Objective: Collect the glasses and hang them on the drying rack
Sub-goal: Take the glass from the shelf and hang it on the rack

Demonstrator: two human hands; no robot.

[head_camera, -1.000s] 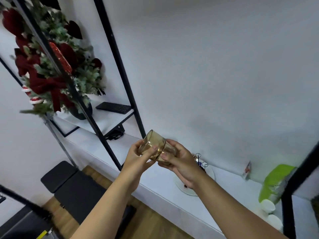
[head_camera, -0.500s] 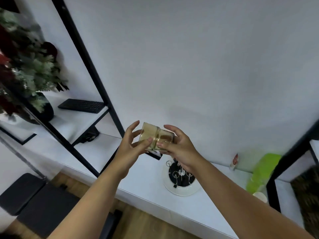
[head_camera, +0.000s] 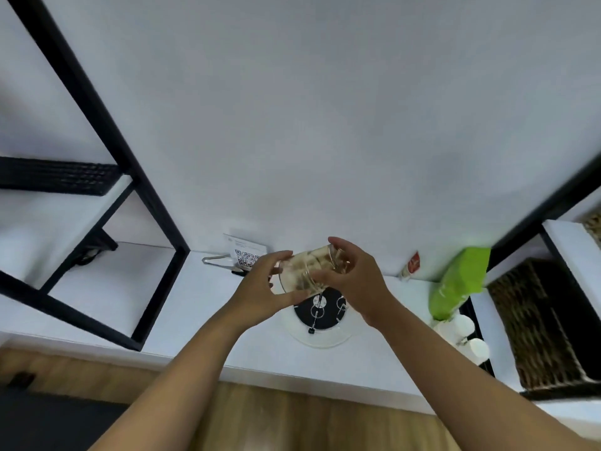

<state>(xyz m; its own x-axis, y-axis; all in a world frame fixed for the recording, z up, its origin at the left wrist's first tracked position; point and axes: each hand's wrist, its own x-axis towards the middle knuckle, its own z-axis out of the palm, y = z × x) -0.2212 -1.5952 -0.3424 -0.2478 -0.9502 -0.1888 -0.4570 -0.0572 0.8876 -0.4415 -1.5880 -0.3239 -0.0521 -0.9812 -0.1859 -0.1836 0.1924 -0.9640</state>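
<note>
An amber-tinted drinking glass (head_camera: 307,271) lies on its side between both my hands, its mouth turned towards me and to the left. My left hand (head_camera: 263,292) cups the mouth end from below and the left. My right hand (head_camera: 353,281) grips the base end from the right. The glass hovers just above the drying rack (head_camera: 320,333), a round white tray with a black centre and thin wire pegs ending in small loops. No glass hangs on the pegs that I can see. My hands hide the rack's far half.
The rack stands on a white counter (head_camera: 201,307) against a white wall. A QR-code card (head_camera: 245,257) and a metal clip lie behind it. A green packet (head_camera: 460,281), white cups (head_camera: 468,340) and a wicker basket (head_camera: 540,323) are at the right. Black shelf frames (head_camera: 153,203) rise at the left.
My view swung right and down, so the rack now sits centred under my hands. The glass has come lower and closer over the rack, tipped further onto its side.
</note>
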